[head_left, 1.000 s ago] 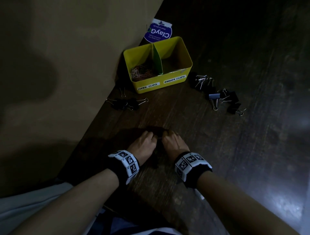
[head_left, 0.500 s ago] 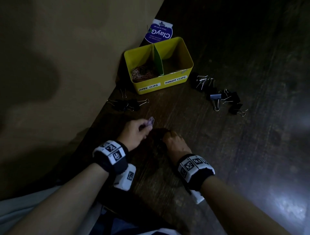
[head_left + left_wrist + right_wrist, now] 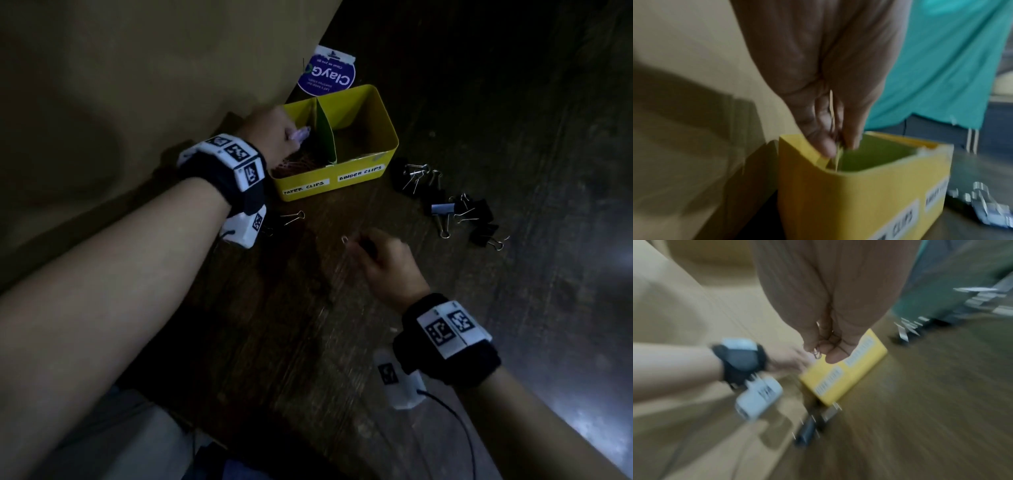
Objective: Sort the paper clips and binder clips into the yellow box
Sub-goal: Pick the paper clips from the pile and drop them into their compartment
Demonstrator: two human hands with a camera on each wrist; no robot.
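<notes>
The yellow box (image 3: 383, 156) stands by the wall, split by a green divider (image 3: 325, 132), with labels "paper clips" on the left and "binder clips" on the right. Its left compartment holds a heap of paper clips (image 3: 301, 164). My left hand (image 3: 274, 132) hovers over that compartment and pinches a few paper clips (image 3: 301, 133); the left wrist view shows these clips (image 3: 832, 113) between thumb and fingers above the box (image 3: 859, 194). My right hand (image 3: 380, 258) is above the table, pinching paper clips (image 3: 345, 239), also seen as paper clips (image 3: 818, 353) in the blurred right wrist view.
Several black binder clips (image 3: 448, 205) lie on the dark wooden table right of the box. More binder clips (image 3: 291, 219) lie at the box's front left, partly under my left wrist. A purple ClayGo card (image 3: 330, 73) leans behind the box. A beige wall (image 3: 137, 85) runs along the left.
My left hand lifted from the table with paper clips and moved forward over the box's left compartment. My right hand rose off the table with clips and shifted slightly right.
</notes>
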